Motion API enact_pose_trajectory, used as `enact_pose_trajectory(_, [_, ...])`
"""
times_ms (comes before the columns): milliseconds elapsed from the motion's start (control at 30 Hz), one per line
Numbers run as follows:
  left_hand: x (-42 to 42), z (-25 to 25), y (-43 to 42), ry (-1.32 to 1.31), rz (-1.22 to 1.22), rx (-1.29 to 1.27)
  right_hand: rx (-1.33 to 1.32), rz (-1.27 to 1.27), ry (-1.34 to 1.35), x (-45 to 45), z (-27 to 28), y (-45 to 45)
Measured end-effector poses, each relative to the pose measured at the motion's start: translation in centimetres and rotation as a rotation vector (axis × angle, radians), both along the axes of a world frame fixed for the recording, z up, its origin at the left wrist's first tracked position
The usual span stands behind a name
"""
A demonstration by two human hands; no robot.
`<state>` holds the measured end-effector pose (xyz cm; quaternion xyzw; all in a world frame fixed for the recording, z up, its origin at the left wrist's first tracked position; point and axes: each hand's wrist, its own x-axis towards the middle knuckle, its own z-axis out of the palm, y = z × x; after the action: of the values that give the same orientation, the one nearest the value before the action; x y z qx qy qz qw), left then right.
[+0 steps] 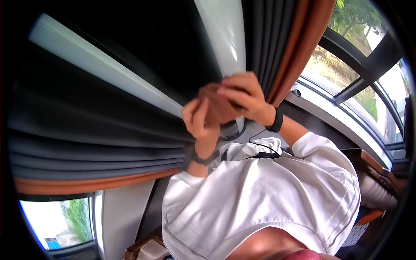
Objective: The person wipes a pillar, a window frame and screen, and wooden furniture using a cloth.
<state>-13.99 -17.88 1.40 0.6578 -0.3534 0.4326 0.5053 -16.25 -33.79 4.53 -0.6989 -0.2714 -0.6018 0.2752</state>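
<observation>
Between both hands, in front of my chest, is a brown, soft-looking piece (219,106), blurred, so its exact kind does not show. My left hand (199,119) grips its left side with curled fingers. On the opposite side, my right hand (247,95) is closed over the upper right edge, fingers bent across it. A dark band circles each wrist. Part of the brown piece is hidden behind the fingers.
Dark grey curtains with orange edges (299,47) hang ahead and to the left (99,145). A glossy white pillar (225,34) stands beyond my hands. Windows show at the right (359,82) and lower left (78,221). A thin black cable (260,141) runs near my waist.
</observation>
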Motion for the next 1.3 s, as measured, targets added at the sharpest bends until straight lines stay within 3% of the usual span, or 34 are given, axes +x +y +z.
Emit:
enact_pose_trajectory(167, [1.3,5.1,-5.7,-0.061,0.057,0.019,0.157,-0.017,0.082,2.4,1.8,-3.9])
enact_pose_trajectory(300, [1.6,2.4,-6.9,-0.078,0.116,0.031,0.257,0.071,0.096,2.8,-1.2,-3.6])
enact_pose_trajectory(500, [0.1,-3.4,-4.4,0.160,0.092,0.149,0.189,0.041,0.295,1.6,-8.3,-3.0])
enact_pose_trajectory(600, [0.3,-2.3,-4.1,0.126,0.108,0.124,0.228,0.093,0.396,1.3,-7.5,-2.1])
enact_pose_trajectory(767, [0.1,4.5,-6.3,-0.030,0.132,0.050,0.343,0.114,0.131,2.7,-1.4,-2.1])
enact_pose_trajectory(867, [0.4,5.4,-8.3,-0.017,0.103,0.041,0.441,0.172,0.103,3.3,-0.4,-3.0])
enact_pose_trajectory(967, [0.4,3.5,-9.4,0.045,0.141,0.164,0.408,-0.009,0.163,4.7,-4.9,-4.4])
enact_pose_trajectory(1000, [0.5,2.5,-9.6,0.051,0.162,0.212,0.254,-0.147,0.145,4.3,-5.1,-5.0])
enact_pose_trajectory(1067, [0.0,0.4,-9.5,0.110,0.156,0.276,0.250,-0.159,0.238,4.0,-8.8,-5.2])
enact_pose_trajectory(1200, [-0.7,-3.5,-7.9,0.189,0.167,0.306,0.564,0.118,0.475,2.1,-12.9,-2.9])
enact_pose_trajectory(1233, [-0.7,-3.7,-7.6,0.198,0.171,0.311,0.500,0.026,0.420,2.1,-13.2,-2.7])
enact_pose_trajectory(1300, [-0.4,-3.4,-7.2,0.148,0.181,0.265,0.552,0.114,0.445,2.2,-12.7,-2.4])
